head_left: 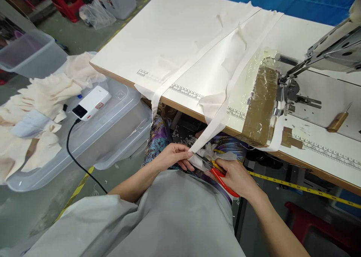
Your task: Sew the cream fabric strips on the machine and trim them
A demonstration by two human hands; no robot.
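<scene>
My left hand pinches the end of a white fabric strip over my lap. The strip runs up over the table edge and along the tabletop. In my right hand is a pair of scissors with red handles, fingers wrapped round the grips. Their dark blades lie at the strip, close beside my left fingers; whether they have cut into it I cannot tell. A second pale strip lies across the table to the left and hangs over its edge. Small white scraps lie below my hands.
A sewing machine stands on the white table at right, with a wooden-handled awl near it. A yellow tape measure stretches below the table edge. At left, a plastic bin bears fabric pieces and a cabled white device.
</scene>
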